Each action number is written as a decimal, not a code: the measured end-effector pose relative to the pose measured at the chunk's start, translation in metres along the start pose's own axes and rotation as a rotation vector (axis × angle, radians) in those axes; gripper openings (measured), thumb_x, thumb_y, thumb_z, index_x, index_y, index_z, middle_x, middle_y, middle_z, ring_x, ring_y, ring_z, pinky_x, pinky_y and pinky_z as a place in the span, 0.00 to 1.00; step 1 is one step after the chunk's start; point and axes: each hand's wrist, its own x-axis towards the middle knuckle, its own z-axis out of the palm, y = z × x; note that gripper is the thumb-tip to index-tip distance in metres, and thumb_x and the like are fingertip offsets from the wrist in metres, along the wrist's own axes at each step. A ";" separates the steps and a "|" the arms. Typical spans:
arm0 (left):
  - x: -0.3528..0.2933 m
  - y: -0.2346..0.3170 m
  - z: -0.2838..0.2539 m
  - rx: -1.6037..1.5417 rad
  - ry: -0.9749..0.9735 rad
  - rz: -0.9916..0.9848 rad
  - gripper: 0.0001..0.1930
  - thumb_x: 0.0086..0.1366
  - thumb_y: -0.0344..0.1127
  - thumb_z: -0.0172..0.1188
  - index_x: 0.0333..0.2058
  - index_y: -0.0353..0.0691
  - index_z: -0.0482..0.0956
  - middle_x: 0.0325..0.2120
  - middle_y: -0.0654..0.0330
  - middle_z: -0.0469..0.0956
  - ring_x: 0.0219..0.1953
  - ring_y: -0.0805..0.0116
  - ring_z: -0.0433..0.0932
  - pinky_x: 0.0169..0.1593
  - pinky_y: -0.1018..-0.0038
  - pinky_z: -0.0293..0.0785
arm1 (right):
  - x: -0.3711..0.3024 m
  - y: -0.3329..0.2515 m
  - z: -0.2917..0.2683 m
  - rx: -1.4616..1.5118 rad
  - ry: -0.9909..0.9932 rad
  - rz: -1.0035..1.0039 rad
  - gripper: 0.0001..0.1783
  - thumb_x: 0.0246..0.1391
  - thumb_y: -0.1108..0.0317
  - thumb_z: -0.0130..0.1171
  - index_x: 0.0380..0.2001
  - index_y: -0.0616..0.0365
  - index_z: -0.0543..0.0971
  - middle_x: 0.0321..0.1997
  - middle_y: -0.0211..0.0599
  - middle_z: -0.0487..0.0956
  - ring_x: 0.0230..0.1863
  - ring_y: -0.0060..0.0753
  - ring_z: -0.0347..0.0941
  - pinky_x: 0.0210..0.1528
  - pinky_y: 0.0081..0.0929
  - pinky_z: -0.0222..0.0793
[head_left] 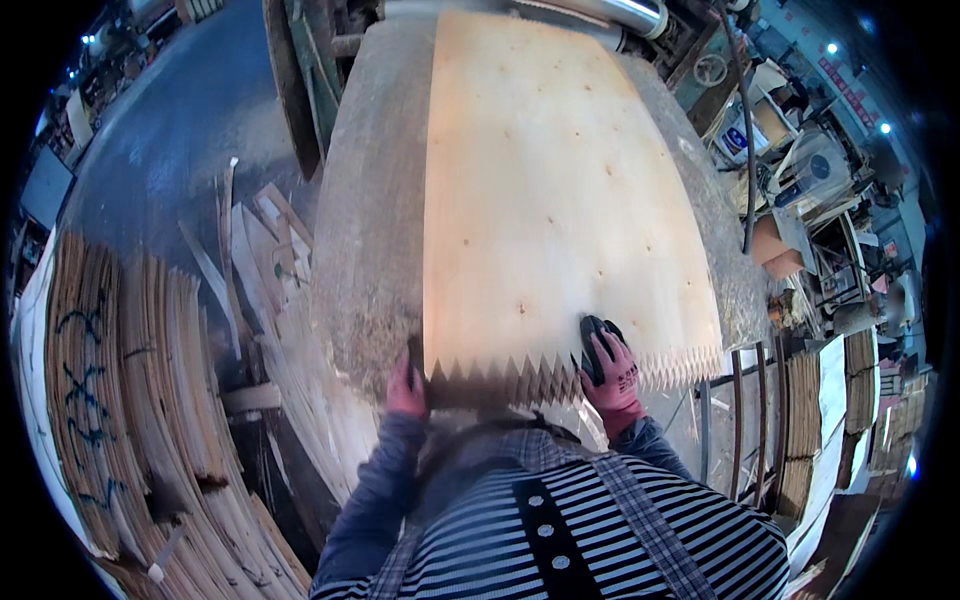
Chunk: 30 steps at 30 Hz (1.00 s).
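A stack of pale wood veneer sheets (540,200) with a zigzag-cut near edge lies lengthwise in front of me. Several layers show along that toothed edge. My right hand (610,372), in a pink glove with black fingers, grips the near edge right of its middle, black fingertips on the top sheet. At the near left corner, my left hand (407,388) in a matching glove touches the side of the stack. Its fingers are dark, blurred and partly hidden there.
The veneer rests on a broad, worn grey table (365,200). Machinery with a metal roller (635,14) stands at its far end. Tall veneer piles (130,380) fill the left side, with loose wood strips (285,300) nearer the table. More stacked sheets (800,405) stand at right.
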 end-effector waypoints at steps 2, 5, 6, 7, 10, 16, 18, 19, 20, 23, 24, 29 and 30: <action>-0.014 0.032 0.008 0.273 -0.016 0.188 0.27 0.50 0.37 0.51 0.50 0.34 0.60 0.48 0.45 0.63 0.50 0.45 0.59 0.55 0.62 0.53 | 0.030 0.011 0.001 0.016 -0.002 0.037 0.34 0.30 0.64 0.60 0.48 0.55 0.65 0.48 0.49 0.65 0.48 0.51 0.61 0.50 0.41 0.56; -0.018 0.056 0.012 0.390 -0.128 0.015 0.30 0.51 0.43 0.50 0.52 0.37 0.57 0.50 0.46 0.60 0.51 0.48 0.58 0.55 0.61 0.52 | 0.070 0.027 0.009 0.018 0.027 0.069 0.32 0.35 0.62 0.58 0.48 0.55 0.64 0.47 0.47 0.66 0.47 0.47 0.63 0.48 0.38 0.58; -0.014 0.057 0.011 0.309 -0.127 -0.027 0.30 0.51 0.43 0.51 0.52 0.38 0.56 0.49 0.46 0.61 0.50 0.50 0.61 0.54 0.62 0.54 | 0.082 0.032 0.013 0.019 0.037 0.081 0.32 0.35 0.62 0.58 0.48 0.55 0.64 0.47 0.47 0.66 0.47 0.46 0.63 0.48 0.38 0.59; -0.013 0.057 0.006 0.254 -0.132 -0.022 0.30 0.51 0.42 0.51 0.52 0.38 0.57 0.48 0.46 0.62 0.49 0.52 0.62 0.52 0.63 0.56 | 0.092 0.032 0.012 0.023 0.022 0.075 0.30 0.38 0.61 0.56 0.48 0.54 0.64 0.47 0.46 0.66 0.47 0.45 0.63 0.48 0.38 0.58; -0.004 0.066 -0.006 0.038 -0.134 -0.097 0.28 0.52 0.38 0.52 0.51 0.38 0.58 0.45 0.47 0.66 0.46 0.58 0.67 0.48 0.68 0.61 | 0.119 0.037 0.020 -0.014 -0.046 0.046 0.29 0.39 0.59 0.55 0.49 0.53 0.64 0.47 0.44 0.67 0.47 0.45 0.63 0.49 0.38 0.58; 0.005 0.079 -0.003 -0.428 -0.043 -0.202 0.21 0.55 0.37 0.53 0.47 0.36 0.65 0.30 0.55 0.74 0.30 0.73 0.72 0.33 0.75 0.69 | 0.187 0.073 0.067 0.028 -0.008 0.128 0.30 0.43 0.55 0.52 0.51 0.53 0.61 0.52 0.44 0.63 0.53 0.45 0.58 0.56 0.36 0.50; 0.013 0.088 -0.001 -0.467 -0.194 -0.424 0.15 0.56 0.38 0.53 0.40 0.35 0.71 0.29 0.62 0.74 0.30 0.79 0.70 0.31 0.83 0.66 | 0.206 0.086 0.094 -0.113 0.030 0.110 0.32 0.43 0.54 0.53 0.52 0.52 0.60 0.53 0.45 0.62 0.54 0.45 0.56 0.57 0.34 0.47; 0.018 0.098 -0.004 -0.404 -0.281 -0.523 0.16 0.56 0.39 0.53 0.40 0.35 0.72 0.29 0.62 0.74 0.29 0.80 0.70 0.31 0.83 0.66 | 0.210 0.081 0.092 -0.155 -0.073 0.206 0.35 0.43 0.50 0.50 0.54 0.53 0.57 0.56 0.45 0.57 0.59 0.43 0.48 0.61 0.35 0.38; 0.023 0.104 -0.009 -0.339 -0.349 -0.618 0.16 0.56 0.40 0.52 0.40 0.35 0.72 0.28 0.61 0.74 0.29 0.80 0.70 0.31 0.83 0.66 | 0.211 0.071 0.085 -0.090 -0.064 0.173 0.36 0.43 0.50 0.51 0.54 0.54 0.56 0.57 0.45 0.56 0.59 0.44 0.47 0.61 0.36 0.38; 0.020 0.075 -0.011 -0.228 -0.378 -0.110 0.15 0.57 0.40 0.52 0.38 0.36 0.73 0.32 0.57 0.74 0.35 0.76 0.72 0.37 0.80 0.67 | 0.175 0.040 0.054 0.128 -0.142 0.033 0.43 0.38 0.50 0.57 0.55 0.59 0.54 0.58 0.47 0.52 0.60 0.49 0.43 0.60 0.38 0.40; 0.021 0.062 -0.007 -0.231 -0.358 0.048 0.14 0.56 0.39 0.52 0.38 0.36 0.72 0.33 0.57 0.74 0.36 0.75 0.72 0.38 0.80 0.67 | 0.151 0.039 0.048 0.169 -0.193 -0.021 0.43 0.37 0.47 0.56 0.54 0.60 0.56 0.59 0.49 0.51 0.61 0.49 0.43 0.60 0.39 0.38; 0.033 0.091 0.006 -0.401 -0.437 0.244 0.14 0.57 0.35 0.50 0.40 0.34 0.70 0.36 0.59 0.72 0.39 0.72 0.70 0.41 0.77 0.66 | 0.004 0.051 0.030 0.187 -0.507 -0.159 0.52 0.29 0.42 0.60 0.54 0.62 0.54 0.59 0.52 0.48 0.61 0.54 0.40 0.61 0.41 0.37; 0.035 0.111 0.006 -0.339 -0.410 0.388 0.13 0.57 0.34 0.50 0.40 0.34 0.70 0.36 0.59 0.72 0.39 0.72 0.70 0.41 0.77 0.66 | -0.012 0.047 0.021 0.127 -0.565 -0.166 0.53 0.27 0.42 0.61 0.54 0.62 0.54 0.59 0.52 0.48 0.61 0.55 0.40 0.61 0.42 0.37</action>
